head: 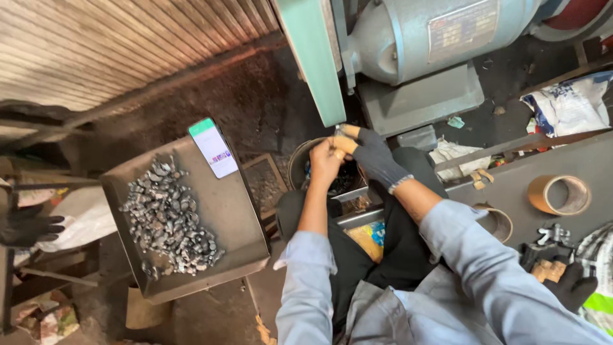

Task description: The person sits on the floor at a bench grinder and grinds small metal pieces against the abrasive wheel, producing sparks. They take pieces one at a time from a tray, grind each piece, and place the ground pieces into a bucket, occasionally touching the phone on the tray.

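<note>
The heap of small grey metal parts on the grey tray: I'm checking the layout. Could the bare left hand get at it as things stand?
Probably yes: the heap of small grey metal parts lies uncovered on the grey tray beside the bare left hand, nothing between.

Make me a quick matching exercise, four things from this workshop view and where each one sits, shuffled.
1. phone
2. tape roll
3. metal parts
4. right hand

a. heaped in the tray's middle
b. on the bench at right
c. gloved, below the green machine
d. leaning at the tray's upper corner

Pairs: 1-d, 2-b, 3-a, 4-c
</note>
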{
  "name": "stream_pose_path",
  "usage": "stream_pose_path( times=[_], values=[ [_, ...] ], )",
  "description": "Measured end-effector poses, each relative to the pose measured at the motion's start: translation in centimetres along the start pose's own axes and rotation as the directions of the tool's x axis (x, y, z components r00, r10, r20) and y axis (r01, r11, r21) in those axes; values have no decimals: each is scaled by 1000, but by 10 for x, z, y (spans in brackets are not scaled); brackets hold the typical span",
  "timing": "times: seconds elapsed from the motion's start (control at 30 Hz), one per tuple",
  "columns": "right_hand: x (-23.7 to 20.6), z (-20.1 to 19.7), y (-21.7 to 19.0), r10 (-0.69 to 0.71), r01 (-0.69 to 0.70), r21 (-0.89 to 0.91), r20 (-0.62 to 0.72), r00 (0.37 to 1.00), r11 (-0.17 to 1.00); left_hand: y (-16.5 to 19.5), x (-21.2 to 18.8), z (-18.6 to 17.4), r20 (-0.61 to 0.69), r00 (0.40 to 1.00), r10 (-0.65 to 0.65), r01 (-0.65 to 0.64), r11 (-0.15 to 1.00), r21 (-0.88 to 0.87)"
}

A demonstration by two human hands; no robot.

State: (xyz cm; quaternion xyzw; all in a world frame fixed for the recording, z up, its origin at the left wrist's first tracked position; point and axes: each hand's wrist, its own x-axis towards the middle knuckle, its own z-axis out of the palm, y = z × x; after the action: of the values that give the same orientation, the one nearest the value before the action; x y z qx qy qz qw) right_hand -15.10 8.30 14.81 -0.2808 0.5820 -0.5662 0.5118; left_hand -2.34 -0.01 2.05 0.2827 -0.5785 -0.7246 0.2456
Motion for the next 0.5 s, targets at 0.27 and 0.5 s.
stream_pose_path(
  times=[0.27, 0.5],
  values=[
    [25, 16, 12, -40, 21, -107, -172, 984, 994, -24, 16, -13, -108, 973, -206, 211, 977, 41],
    [10, 24, 25, -439, 188, -612, -291, 850, 768, -8, -2, 0, -158, 910, 384, -261, 826, 499]
  ],
)
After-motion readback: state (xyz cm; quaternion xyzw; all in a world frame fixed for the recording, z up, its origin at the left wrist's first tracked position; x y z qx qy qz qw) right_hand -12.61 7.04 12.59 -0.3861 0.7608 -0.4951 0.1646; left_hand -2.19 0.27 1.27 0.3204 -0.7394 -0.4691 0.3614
